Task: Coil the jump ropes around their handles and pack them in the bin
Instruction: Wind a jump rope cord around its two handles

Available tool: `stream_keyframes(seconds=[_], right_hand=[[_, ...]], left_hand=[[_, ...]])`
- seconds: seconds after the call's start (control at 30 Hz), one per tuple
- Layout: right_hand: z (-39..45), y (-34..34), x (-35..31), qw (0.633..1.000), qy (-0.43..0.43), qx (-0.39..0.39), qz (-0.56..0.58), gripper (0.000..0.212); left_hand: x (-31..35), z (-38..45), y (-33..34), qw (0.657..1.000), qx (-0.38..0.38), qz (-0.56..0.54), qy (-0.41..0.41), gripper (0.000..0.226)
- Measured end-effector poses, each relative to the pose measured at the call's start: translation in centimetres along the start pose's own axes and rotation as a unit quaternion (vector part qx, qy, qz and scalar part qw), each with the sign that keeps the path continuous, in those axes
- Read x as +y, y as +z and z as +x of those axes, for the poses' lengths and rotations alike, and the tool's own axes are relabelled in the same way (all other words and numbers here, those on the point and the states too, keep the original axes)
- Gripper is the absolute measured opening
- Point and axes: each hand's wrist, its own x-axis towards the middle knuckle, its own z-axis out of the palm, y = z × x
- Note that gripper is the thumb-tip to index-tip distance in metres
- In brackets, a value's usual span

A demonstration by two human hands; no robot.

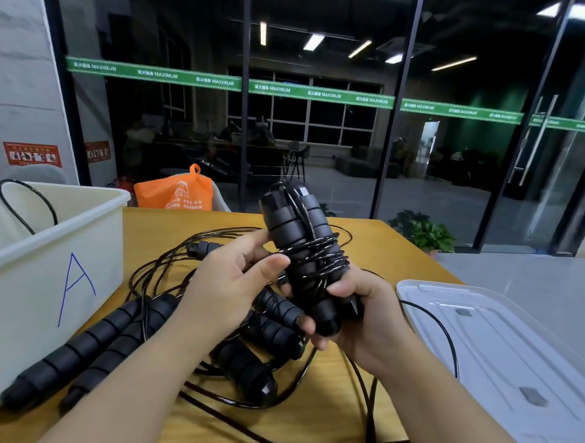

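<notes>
2 hands [300,299] grip coiled rope bundle [308,256] above table [368,239], btwn bin [46,242], lid [501,347].

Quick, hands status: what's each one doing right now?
Left hand: pinching the cord wound on the coiled jump rope, thumb and fingers curled.
Right hand: gripping the lower end of the same bundle's paired handles.

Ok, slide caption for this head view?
Both hands hold a coiled jump rope above loose ropes beside the bin.
</notes>
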Motion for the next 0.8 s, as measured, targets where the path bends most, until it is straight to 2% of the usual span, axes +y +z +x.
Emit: stream_keyframes(seconds=[0.07, 0.17, 0.23, 0.37, 0.47, 0.57, 0.67, 0.73, 0.8], right_hand=[[0.0, 0.0, 0.0, 0.997, 0.021, -0.054, 0.058, 0.061], [-0.1, -0.1, 0.3, 0.985, 0.057, -0.127, 0.106, 0.047], [0.0, 0.1, 0.7, 0.970, 0.083, -0.174, 0.147, 0.046], [0.6, 0.0, 1.5, 0.934, 0.123, -0.247, 0.225, 0.048], [0.8, -0.9, 1.6, 0.933, 0.131, -0.264, 0.206, 0.049], [0.6, -1.0, 1.3, 0.955, 0.146, -0.200, 0.162, 0.051], [0.0, -0.4, 1.1, 0.992, 0.106, -0.039, 0.055, 0.053], [0.1, 0.3, 0.6, 0.997, 0.064, 0.031, -0.017, 0.053], [0.5, 0.8, 0.3, 0.991, 0.033, 0.089, -0.096, 0.049]], left_hand=[[-0.5, 0.0, 0.1, 0.996, -0.028, -0.081, 0.003, 0.043], [-0.9, -0.1, 0.4, 0.983, -0.056, -0.172, -0.011, 0.076], [-0.7, -0.4, 0.5, 0.970, -0.078, -0.228, -0.030, 0.093], [-0.1, -0.8, 0.4, 0.953, -0.136, -0.266, -0.051, 0.097], [-0.6, -0.8, 0.5, 0.941, -0.162, -0.283, -0.088, 0.097], [-0.9, -0.7, 0.9, 0.945, -0.124, -0.281, -0.112, 0.097], [-0.9, -0.3, 1.0, 0.960, -0.057, -0.250, -0.107, 0.086], [-1.1, -0.2, 1.0, 0.974, -0.026, -0.203, -0.093, 0.074], [-1.3, -0.1, 1.1, 0.978, 0.003, -0.185, -0.094, 0.072]])
